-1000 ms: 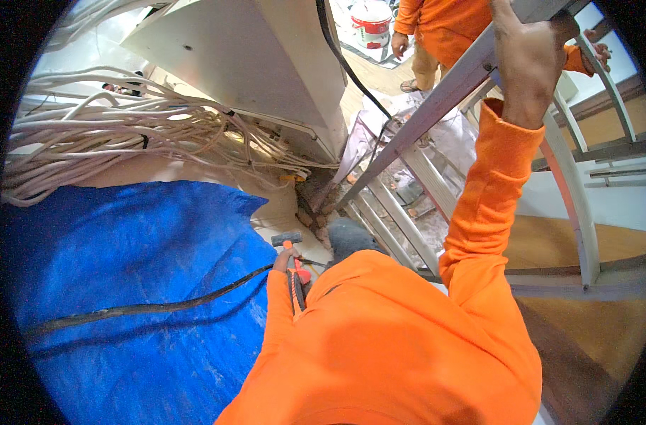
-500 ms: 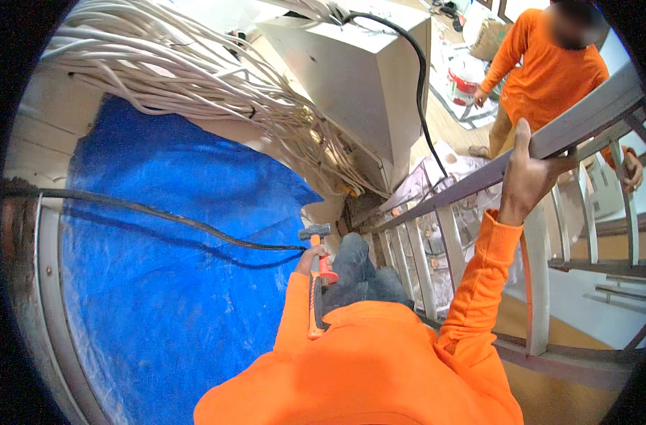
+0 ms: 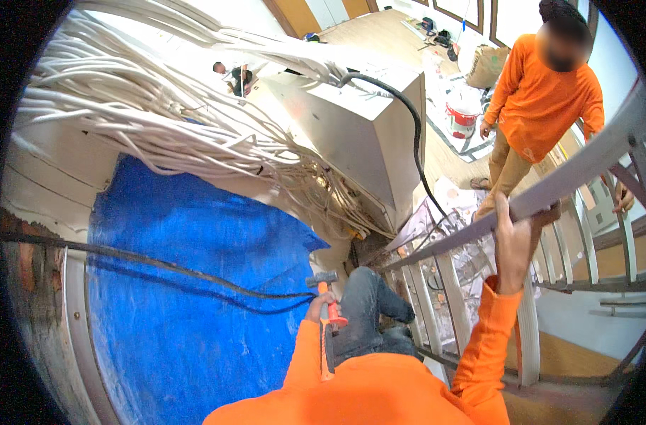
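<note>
My left hand [image 3: 319, 310] is closed around a hammer [image 3: 327, 358] with an orange and black handle, its grey head upward. A red piece with a round guard [image 3: 338, 319], probably a chisel's hand guard, sits in the same grip. Under that hand spreads a blue sheet [image 3: 195, 283], and a black cable [image 3: 195, 282] runs across it toward the hand. My right hand [image 3: 513, 244] is wrapped over the upper rail of a grey metal ladder [image 3: 585, 183], with its thumb on top. My bent knee [image 3: 369, 297] shows between the hammer and the ladder.
A thick bundle of white cables [image 3: 146, 127] hangs at upper left, beside a large pale box-shaped duct [image 3: 387, 142]. Beyond the ladder stands a co-worker in orange [image 3: 550, 99], one hand by its rungs. A white and red bucket [image 3: 462, 120] stands behind. Another person [image 3: 234, 76] is far off.
The view has tilted up, showing more of the far floor and another distant person. My right hand stays on the ladder rail; my left still holds the hammer.
</note>
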`<act>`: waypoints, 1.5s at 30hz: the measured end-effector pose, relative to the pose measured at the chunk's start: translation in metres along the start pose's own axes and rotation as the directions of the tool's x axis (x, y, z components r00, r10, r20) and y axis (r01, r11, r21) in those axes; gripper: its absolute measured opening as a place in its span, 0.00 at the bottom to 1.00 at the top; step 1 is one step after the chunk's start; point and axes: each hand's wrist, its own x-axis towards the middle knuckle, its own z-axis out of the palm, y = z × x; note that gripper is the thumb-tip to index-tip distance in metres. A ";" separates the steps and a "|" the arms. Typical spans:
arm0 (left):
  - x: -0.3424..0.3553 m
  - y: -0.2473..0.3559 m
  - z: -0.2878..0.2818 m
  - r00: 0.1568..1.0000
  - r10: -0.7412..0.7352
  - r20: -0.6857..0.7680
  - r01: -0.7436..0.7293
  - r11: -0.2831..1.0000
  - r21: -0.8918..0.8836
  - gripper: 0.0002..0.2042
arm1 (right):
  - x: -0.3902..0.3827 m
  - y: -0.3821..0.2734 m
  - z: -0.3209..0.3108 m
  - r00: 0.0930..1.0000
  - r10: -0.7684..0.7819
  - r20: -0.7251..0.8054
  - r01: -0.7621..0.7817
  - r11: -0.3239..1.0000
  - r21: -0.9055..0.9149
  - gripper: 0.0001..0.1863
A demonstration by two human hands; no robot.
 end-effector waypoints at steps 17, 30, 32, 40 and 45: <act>0.042 0.046 0.091 0.993 -0.078 -0.083 0.073 0.996 -0.058 0.11 | -0.028 0.019 -0.023 0.931 0.246 0.270 -0.136 0.920 -0.368 0.55; 0.045 0.041 0.105 0.962 -0.170 -0.214 0.134 0.975 -0.175 0.09 | 0.011 -0.007 -0.017 0.892 0.299 0.338 -0.157 0.907 -0.390 0.21; 0.061 0.027 0.086 0.970 -0.128 -0.207 0.094 0.982 -0.165 0.09 | 0.012 -0.014 -0.020 0.843 0.399 0.362 -0.292 0.903 -0.314 0.22; 0.068 -0.008 0.085 0.995 0.043 -0.090 -0.053 0.991 -0.120 0.06 | 0.003 -0.011 -0.027 0.917 0.175 0.357 -0.056 0.946 -0.320 0.21; 0.053 -0.023 0.074 0.996 0.026 -0.086 -0.025 1.000 0.016 0.06 | -0.010 -0.006 -0.032 0.905 0.152 0.397 0.043 0.897 -0.440 0.27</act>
